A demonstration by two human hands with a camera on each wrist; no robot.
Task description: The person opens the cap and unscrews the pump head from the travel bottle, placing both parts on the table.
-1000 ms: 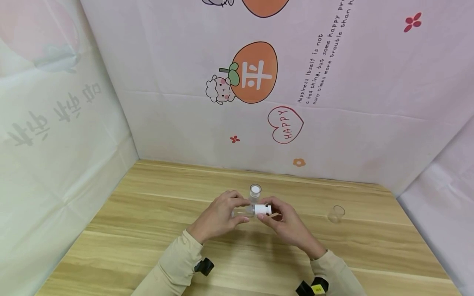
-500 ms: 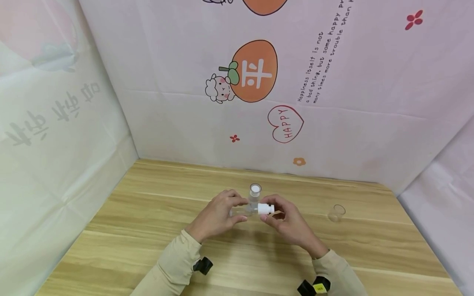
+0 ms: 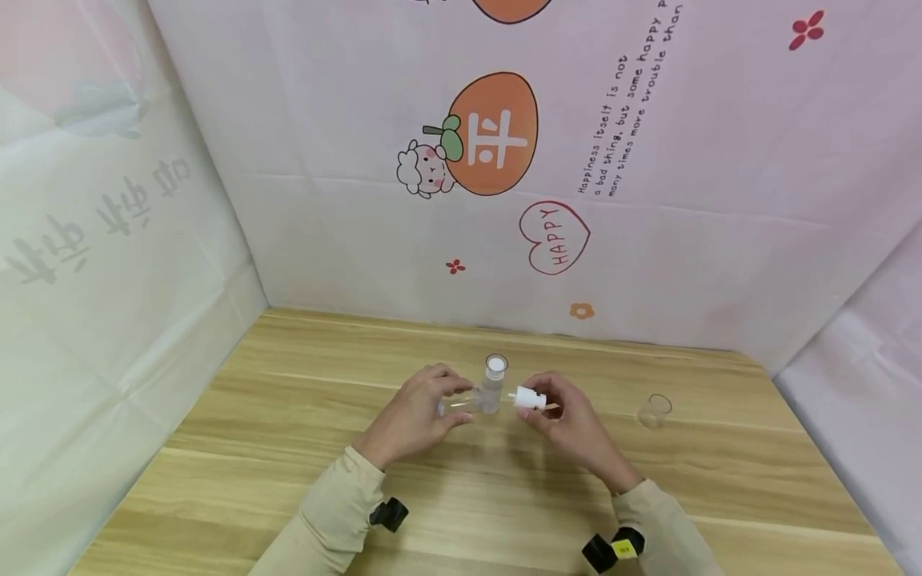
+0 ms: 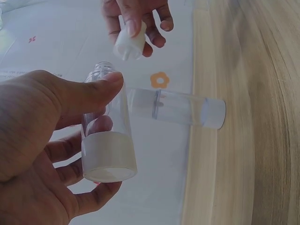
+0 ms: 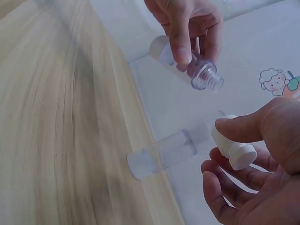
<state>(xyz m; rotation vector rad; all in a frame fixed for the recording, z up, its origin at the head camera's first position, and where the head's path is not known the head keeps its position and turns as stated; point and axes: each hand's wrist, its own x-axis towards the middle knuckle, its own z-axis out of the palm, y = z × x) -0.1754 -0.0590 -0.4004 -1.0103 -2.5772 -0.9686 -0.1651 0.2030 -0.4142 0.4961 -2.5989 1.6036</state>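
Observation:
In the head view, my left hand [image 3: 414, 412] grips a clear bottle [image 4: 108, 157], held almost level with its neck toward the right. That bottle has a whitish base, and its threaded neck is uncovered in both wrist views. My right hand [image 3: 569, 424] pinches a white pump head [image 3: 530, 398] between thumb and fingers, apart from the neck. A thin stem on the pump head points at the bottle. Just beyond both hands, a second clear bottle [image 3: 493, 390] with a white base stands upright on the table, partly behind the held bottle.
A small clear cap [image 3: 654, 413] stands on the wooden table [image 3: 288, 448] to the right of my right hand. Behind the table's far edge hangs a printed white cloth [image 3: 360, 240], with more cloth at both sides.
The pump head has come off the bottle's neck and moved right with my right hand. My left hand has drawn the bottle slightly left. The standing bottle and the cap stay put.

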